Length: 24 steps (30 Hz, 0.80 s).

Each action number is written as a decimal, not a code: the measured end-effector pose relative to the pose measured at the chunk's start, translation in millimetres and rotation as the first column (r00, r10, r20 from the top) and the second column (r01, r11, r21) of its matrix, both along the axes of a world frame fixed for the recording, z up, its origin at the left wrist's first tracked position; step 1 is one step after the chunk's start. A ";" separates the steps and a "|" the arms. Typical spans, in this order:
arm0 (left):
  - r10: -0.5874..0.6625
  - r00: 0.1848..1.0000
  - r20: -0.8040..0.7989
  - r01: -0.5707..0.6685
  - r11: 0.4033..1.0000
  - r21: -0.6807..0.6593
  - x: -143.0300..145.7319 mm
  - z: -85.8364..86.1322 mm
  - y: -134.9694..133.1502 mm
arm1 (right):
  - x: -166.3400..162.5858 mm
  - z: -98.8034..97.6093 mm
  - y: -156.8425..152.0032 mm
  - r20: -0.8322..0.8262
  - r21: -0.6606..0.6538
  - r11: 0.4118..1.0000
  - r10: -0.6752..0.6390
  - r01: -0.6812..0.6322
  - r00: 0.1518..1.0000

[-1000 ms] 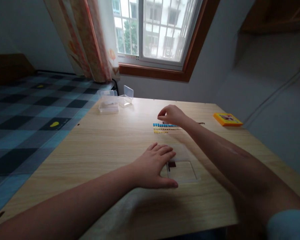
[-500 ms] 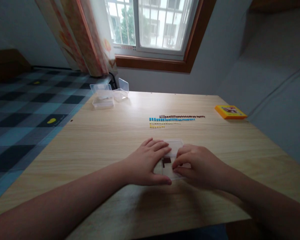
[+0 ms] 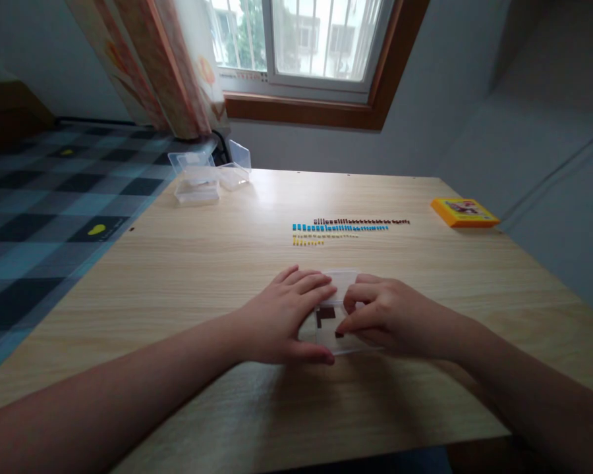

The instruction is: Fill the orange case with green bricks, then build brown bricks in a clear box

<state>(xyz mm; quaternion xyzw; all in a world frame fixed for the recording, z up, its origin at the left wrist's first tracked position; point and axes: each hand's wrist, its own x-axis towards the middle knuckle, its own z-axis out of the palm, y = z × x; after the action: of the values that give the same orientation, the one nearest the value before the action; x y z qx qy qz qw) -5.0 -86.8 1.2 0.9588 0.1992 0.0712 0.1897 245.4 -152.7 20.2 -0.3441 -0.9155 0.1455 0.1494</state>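
Observation:
A shallow clear plastic box [image 3: 326,345] lies open on the table, its lid [image 3: 344,280] folded back on the far side. My left hand [image 3: 289,316] rests over the box's left side, fingers spread and thumb stretched along the near edge. Inside, dark brown building bricks [image 3: 327,313] form an L-like patch in the far left corner. My right hand [image 3: 390,316] reaches in from the right with its fingers pinched. At its index fingertip is a small dark brown brick [image 3: 338,334], apart from the patch. The thumb tip is mostly hidden.
Beyond the box lie rows of tiny bricks: dark brown [image 3: 360,222], blue [image 3: 338,228], dull yellowish [image 3: 326,236] and yellow [image 3: 307,243]. Open clear boxes [image 3: 196,191] stand at the far left corner. An orange-yellow box [image 3: 464,213] sits near the right edge.
A small brown brick now shows at my right fingertips over the near part of the box. My left hand keeps its place on the box. The view has tilted slightly downward.

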 end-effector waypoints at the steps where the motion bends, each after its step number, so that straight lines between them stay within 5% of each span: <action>1: 0.002 1.000 0.000 -0.002 1.000 0.001 -0.1 -0.2 0.0 | -0.3 -0.7 0.5 0.003 0.004 1.000 0.012 -0.012 1.000; 14: -0.007 0.999 0.032 0.007 1.000 0.001 -0.4 -3.6 -0.2 | -8.3 2.4 0.2 -0.005 0.042 0.997 0.070 -0.070 0.998; 24: -0.009 0.998 0.068 0.009 1.000 0.004 0.1 -6.0 -0.9 | -14.5 -2.5 -0.6 -0.016 0.131 0.991 -0.008 0.010 1.000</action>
<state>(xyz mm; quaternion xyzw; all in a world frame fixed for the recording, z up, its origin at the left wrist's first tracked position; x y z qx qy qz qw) -4.9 -87.6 -4.9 0.9570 0.1884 0.1033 0.1948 230.9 -153.3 17.7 -0.3366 -0.9203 0.0869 0.1797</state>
